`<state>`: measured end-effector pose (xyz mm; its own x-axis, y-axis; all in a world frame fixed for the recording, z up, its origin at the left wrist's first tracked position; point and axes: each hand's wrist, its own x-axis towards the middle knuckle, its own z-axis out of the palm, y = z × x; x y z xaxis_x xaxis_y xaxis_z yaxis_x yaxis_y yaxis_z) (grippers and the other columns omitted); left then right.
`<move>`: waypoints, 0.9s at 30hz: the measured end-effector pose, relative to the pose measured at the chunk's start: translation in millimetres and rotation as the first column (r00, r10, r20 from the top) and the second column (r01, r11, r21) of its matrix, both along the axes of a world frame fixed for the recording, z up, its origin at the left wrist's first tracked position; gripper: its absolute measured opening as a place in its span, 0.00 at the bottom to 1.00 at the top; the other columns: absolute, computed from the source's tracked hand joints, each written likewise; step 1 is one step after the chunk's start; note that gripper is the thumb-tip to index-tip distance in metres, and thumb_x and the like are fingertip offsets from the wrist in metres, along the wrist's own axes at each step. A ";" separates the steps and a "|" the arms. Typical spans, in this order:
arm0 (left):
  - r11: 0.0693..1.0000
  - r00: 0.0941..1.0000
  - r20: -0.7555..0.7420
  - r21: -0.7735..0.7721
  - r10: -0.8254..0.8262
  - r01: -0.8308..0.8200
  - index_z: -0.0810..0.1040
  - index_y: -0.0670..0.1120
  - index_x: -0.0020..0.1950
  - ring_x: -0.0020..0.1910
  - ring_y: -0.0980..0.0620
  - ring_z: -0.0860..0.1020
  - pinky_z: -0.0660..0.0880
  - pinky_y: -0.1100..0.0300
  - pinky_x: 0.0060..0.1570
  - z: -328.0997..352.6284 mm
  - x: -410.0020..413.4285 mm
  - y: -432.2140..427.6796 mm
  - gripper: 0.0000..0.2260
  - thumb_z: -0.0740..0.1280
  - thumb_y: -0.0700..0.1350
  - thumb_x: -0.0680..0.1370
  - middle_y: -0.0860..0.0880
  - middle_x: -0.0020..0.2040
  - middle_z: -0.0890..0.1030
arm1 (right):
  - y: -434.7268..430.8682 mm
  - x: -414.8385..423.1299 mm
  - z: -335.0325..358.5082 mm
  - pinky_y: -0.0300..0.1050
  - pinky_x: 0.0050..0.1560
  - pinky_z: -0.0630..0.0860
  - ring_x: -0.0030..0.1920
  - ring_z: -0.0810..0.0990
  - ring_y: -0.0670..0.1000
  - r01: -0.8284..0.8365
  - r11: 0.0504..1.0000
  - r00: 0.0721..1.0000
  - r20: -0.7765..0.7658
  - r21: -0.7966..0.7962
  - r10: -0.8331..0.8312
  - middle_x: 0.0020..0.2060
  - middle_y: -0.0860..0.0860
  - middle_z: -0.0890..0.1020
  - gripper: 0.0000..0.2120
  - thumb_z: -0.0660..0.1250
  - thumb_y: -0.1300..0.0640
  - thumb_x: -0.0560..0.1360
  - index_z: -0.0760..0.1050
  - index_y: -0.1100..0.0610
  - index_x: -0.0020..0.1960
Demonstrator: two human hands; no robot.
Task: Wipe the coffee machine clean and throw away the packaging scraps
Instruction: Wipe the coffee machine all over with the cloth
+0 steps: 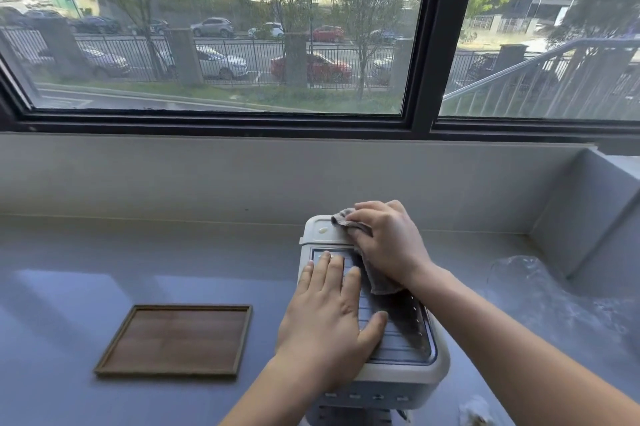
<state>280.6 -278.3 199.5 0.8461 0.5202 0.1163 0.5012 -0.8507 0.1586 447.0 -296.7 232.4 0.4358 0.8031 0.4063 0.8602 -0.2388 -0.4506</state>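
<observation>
- On the grey counter [104,252] under the window: one white coffee machine [398,373], one wooden tray [176,339] to its left, clear plastic wrap [540,290] to its right.
- No writing readable.
- Left hand [329,318] lies flat, fingers spread, on the machine's top.
- Right hand [388,242] presses one grey cloth [377,276] at the back, fingers curled over it.

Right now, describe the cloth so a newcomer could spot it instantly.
Start at the white coffee machine on the grey counter under the window. On its top rear, the right hand presses a small grey-brown cloth. It is the only soft, crumpled thing there; the wooden tray lies flat, apart.
</observation>
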 end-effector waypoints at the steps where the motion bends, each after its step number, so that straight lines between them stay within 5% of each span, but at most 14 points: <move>1: 1.000 1.000 -0.002 -0.002 -0.001 0.001 0.51 0.48 0.80 0.80 0.48 0.39 0.30 0.53 0.74 0.1 -0.3 -0.5 0.37 0.44 0.68 0.77 0.45 0.82 0.45 | -1.1 -1.0 -4.1 0.50 0.58 0.74 0.57 0.72 0.55 -0.007 0.999 0.999 0.043 -0.048 0.009 0.59 0.44 0.81 0.10 0.68 0.50 0.77 0.83 0.47 0.56; 7: 1.000 0.999 0.033 -0.021 -0.004 0.005 0.55 0.49 0.77 0.80 0.48 0.42 0.33 0.53 0.75 0.9 -0.4 -0.5 0.36 0.44 0.68 0.75 0.46 0.81 0.51 | -21.4 16.8 -11.7 0.49 0.53 0.73 0.46 0.73 0.58 0.168 0.986 0.971 0.170 0.023 -0.169 0.51 0.47 0.83 0.09 0.65 0.49 0.78 0.83 0.47 0.53; 12: 1.000 1.000 0.017 -0.031 0.006 -0.005 0.53 0.49 0.78 0.80 0.49 0.40 0.32 0.53 0.75 0.5 -1.7 0.2 0.36 0.44 0.69 0.76 0.46 0.82 0.49 | -24.0 7.9 -14.6 0.48 0.51 0.74 0.44 0.75 0.59 0.097 0.995 0.969 0.228 0.020 -0.098 0.50 0.48 0.84 0.07 0.67 0.54 0.77 0.83 0.51 0.51; 14: 0.999 1.000 0.024 -0.032 0.007 -0.006 0.53 0.50 0.78 0.80 0.49 0.41 0.32 0.53 0.75 0.7 -1.3 1.2 0.36 0.45 0.69 0.76 0.46 0.82 0.49 | -22.4 17.2 -5.5 0.48 0.49 0.74 0.46 0.79 0.60 0.140 0.989 0.983 0.112 0.046 -0.145 0.48 0.50 0.85 0.05 0.67 0.55 0.76 0.82 0.51 0.49; 17: 0.999 0.999 0.038 -0.041 0.007 -0.006 0.54 0.51 0.77 0.80 0.49 0.42 0.34 0.53 0.76 0.2 -1.4 0.6 0.34 0.46 0.69 0.76 0.47 0.81 0.50 | -16.5 35.9 11.5 0.47 0.41 0.73 0.41 0.81 0.54 0.276 0.941 0.934 -0.286 0.194 -0.215 0.38 0.48 0.84 0.04 0.65 0.52 0.77 0.77 0.51 0.45; 21: 0.999 0.998 0.057 -0.045 0.008 -0.006 0.55 0.52 0.76 0.80 0.49 0.42 0.34 0.54 0.76 0.2 -2.5 1.6 0.33 0.46 0.69 0.76 0.48 0.81 0.50 | -16.2 36.3 24.5 0.48 0.46 0.77 0.43 0.80 0.50 0.283 0.871 0.758 -0.650 0.401 0.054 0.43 0.50 0.81 0.05 0.64 0.59 0.79 0.74 0.50 0.48; 25: 1.000 0.998 0.056 -0.031 0.002 -0.001 0.55 0.52 0.76 0.80 0.49 0.42 0.33 0.54 0.75 0.2 -3.0 0.7 0.35 0.44 0.69 0.75 0.48 0.81 0.50 | -42.2 30.8 15.7 0.50 0.47 0.78 0.45 0.80 0.55 0.081 0.942 0.842 -0.528 0.327 0.111 0.49 0.51 0.79 0.17 0.61 0.70 0.75 0.77 0.49 0.47; 27: 1.000 0.998 0.056 -0.019 0.001 0.000 0.55 0.51 0.77 0.80 0.49 0.43 0.34 0.53 0.76 -0.3 -1.9 0.6 0.36 0.42 0.70 0.74 0.47 0.81 0.51 | -54.9 18.5 2.2 0.42 0.56 0.73 0.55 0.78 0.52 -0.056 0.989 0.965 -0.249 0.135 0.089 0.55 0.45 0.77 0.10 0.66 0.61 0.72 0.79 0.47 0.47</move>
<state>278.7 -277.6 199.1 0.8382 0.5232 0.1539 0.4915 -0.8470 0.2026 465.5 -351.5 234.5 0.4802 0.7857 0.3899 0.7267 -0.1075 -0.6785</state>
